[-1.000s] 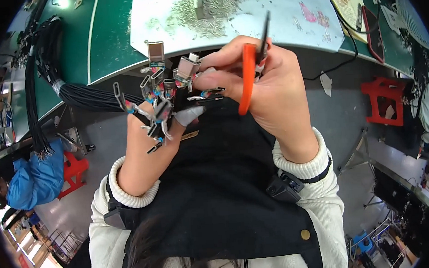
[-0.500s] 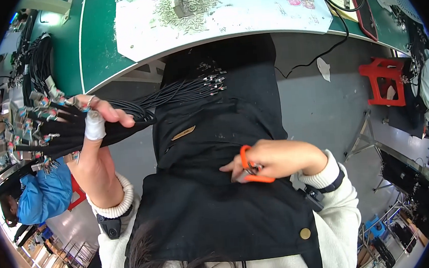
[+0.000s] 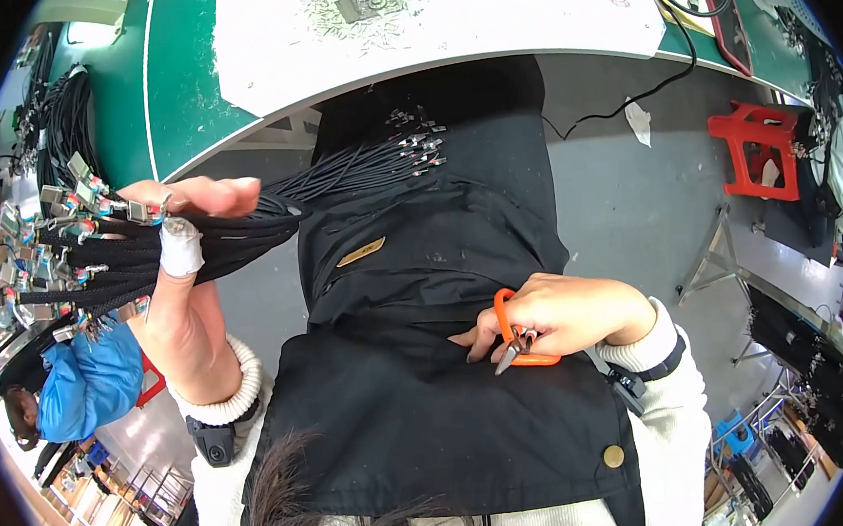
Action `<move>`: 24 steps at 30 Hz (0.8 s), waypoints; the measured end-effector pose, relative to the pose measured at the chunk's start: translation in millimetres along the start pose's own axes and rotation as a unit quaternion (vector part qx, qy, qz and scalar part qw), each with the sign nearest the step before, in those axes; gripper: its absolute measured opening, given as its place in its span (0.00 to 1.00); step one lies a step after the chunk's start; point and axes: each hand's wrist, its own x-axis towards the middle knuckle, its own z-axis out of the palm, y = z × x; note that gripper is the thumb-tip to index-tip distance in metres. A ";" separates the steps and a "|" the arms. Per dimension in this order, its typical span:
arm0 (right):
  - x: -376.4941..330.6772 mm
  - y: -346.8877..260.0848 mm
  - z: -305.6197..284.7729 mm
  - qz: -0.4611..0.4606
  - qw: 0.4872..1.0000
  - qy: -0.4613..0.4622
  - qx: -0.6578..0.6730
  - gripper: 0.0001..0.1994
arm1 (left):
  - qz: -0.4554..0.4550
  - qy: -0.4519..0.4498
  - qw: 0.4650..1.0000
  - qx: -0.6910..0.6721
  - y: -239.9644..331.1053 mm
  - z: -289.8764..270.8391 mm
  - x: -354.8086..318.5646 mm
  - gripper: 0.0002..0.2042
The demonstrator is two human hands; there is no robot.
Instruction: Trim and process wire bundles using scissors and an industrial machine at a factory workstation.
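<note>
Since a second ago, your hands are no longer meeting at the connectors: they are standing well apart. Your left hand (image 3: 181,319) is closing on a black cable bundle (image 3: 244,244), its white-wrapped thumb (image 3: 181,252) crossing the near side and its fingers lying along the far side. The metal connectors (image 3: 60,200) are projecting left beyond the hand, which is probably keeping them fanned and clear of the lap. Your right hand (image 3: 581,310) is gripping orange-handled snips (image 3: 518,342), with the tip pointing down-left; whether the blades are parted cannot be told. The handle is sitting around the fingers, presumably so the tool is staying at hand while the fingertips are pointing free over the black apron (image 3: 432,419); contact there cannot be confirmed. More cables (image 3: 347,173) are lying across the lap, connector ends rightward; whether they are belonging to the held bundle is unclear. Beyond, a white board (image 3: 523,31) is resting on the green table (image 3: 196,108), bearing scattered small pieces (image 3: 357,41).
</note>
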 end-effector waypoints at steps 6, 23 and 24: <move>-3.1 -20.2 -33.7 0.140 0.979 0.128 -0.074 0.10 | -0.124 -0.108 0.980 -0.114 -26.3 5.3 5.5 0.09; 41.6 -61.6 -71.5 -0.224 0.775 0.368 -0.462 0.30 | -0.071 -0.115 0.960 0.244 -66.7 59.3 14.9 0.11; 50.0 -55.8 -68.4 -0.200 0.783 0.326 -0.490 0.29 | -0.085 -0.144 0.956 0.242 -69.1 58.1 17.5 0.12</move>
